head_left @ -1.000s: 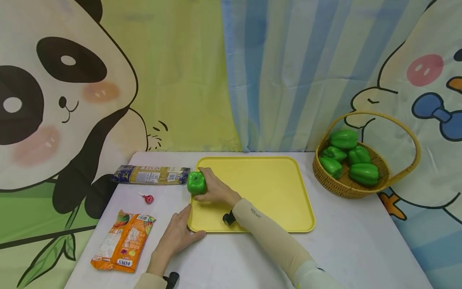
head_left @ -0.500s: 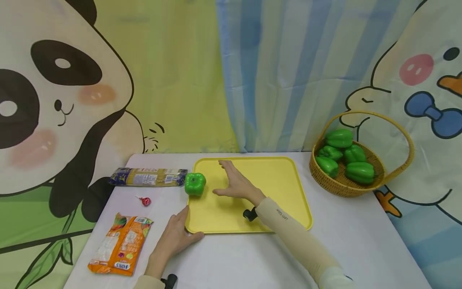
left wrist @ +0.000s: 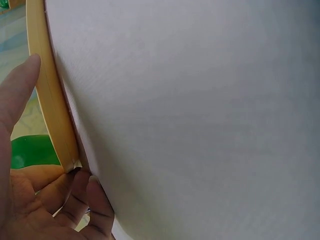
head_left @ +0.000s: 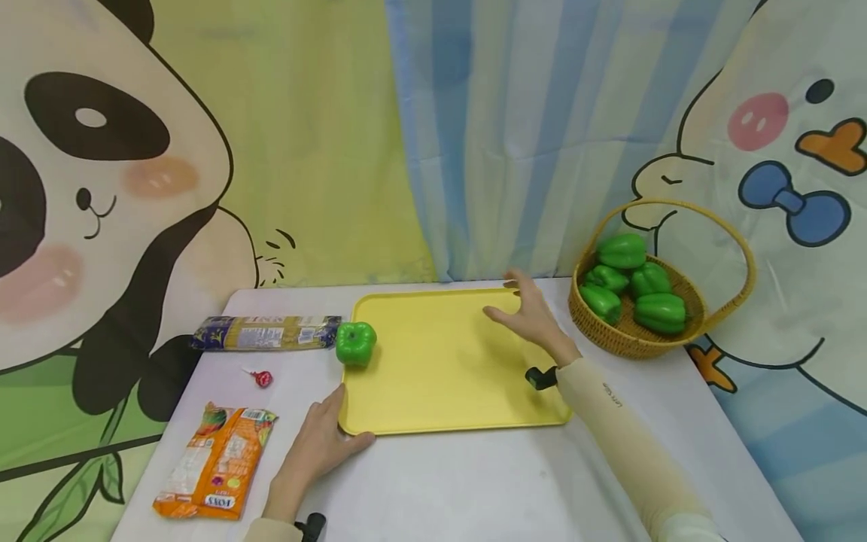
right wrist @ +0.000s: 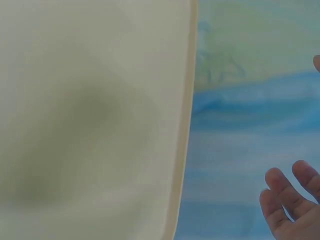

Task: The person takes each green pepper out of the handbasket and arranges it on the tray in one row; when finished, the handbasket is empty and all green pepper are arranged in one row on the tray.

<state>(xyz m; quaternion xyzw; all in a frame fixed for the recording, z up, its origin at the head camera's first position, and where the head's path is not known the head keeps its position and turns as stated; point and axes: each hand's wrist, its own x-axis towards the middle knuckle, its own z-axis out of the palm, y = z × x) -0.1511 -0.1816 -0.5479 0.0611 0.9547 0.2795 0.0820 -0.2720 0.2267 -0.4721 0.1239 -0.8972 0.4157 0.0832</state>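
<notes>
A yellow tray (head_left: 447, 376) lies flat on the table. My left hand (head_left: 318, 443) holds its near left corner; in the left wrist view the thumb lies along the tray's rim (left wrist: 42, 85) and the fingers curl at the corner. One green bell pepper (head_left: 355, 344) rests at the tray's left edge, touched by neither hand. Above the tray's far right part, my right hand (head_left: 535, 316) has its fingers spread and holds nothing. The right wrist view catches only some fingertips (right wrist: 280, 192) beside the tray rim (right wrist: 186, 120).
A wicker basket (head_left: 609, 342) with several green bell peppers (head_left: 622, 250) stands at the back right. Left of the tray lie a long noodle packet (head_left: 267, 333), a red lollipop (head_left: 263, 379) and an orange snack bag (head_left: 215, 463). A printed curtain (head_left: 515, 150) hangs behind the table.
My right hand let go of the bell pepper at the tray's left edge and moved right across the tray toward the basket. My left hand stays at the tray's corner.
</notes>
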